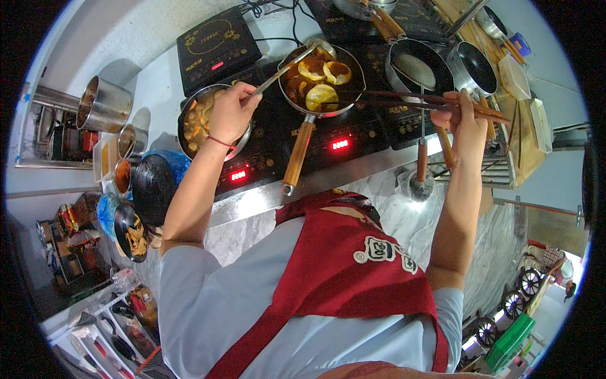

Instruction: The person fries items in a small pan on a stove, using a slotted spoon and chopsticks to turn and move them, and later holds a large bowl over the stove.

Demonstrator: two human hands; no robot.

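My left hand [232, 114] is closed on the handle of a metal ladle [281, 71], whose bowl rests by the far rim of a frying pan [362, 72]. Reddish-brown sauce covers the pan's bottom, with several pale yellow, egg-like pieces in it. Long dark chopsticks [404, 98] are gripped in my right hand [466, 120]. Their tips reach into the pan at a rounded yellow piece [322, 98], though I cannot tell whether they pinch it. The pan's wooden handle [300, 151] points toward me, held by neither hand.
Left of the pan, a pot [184, 136] of chunky stew sits partly behind my left wrist. An unused-looking induction cooker [214, 47] stands behind it. Toward the right are a pan with a strainer [413, 69] and a black-lined pot [475, 69]. A steel pot [104, 104] stands far left.
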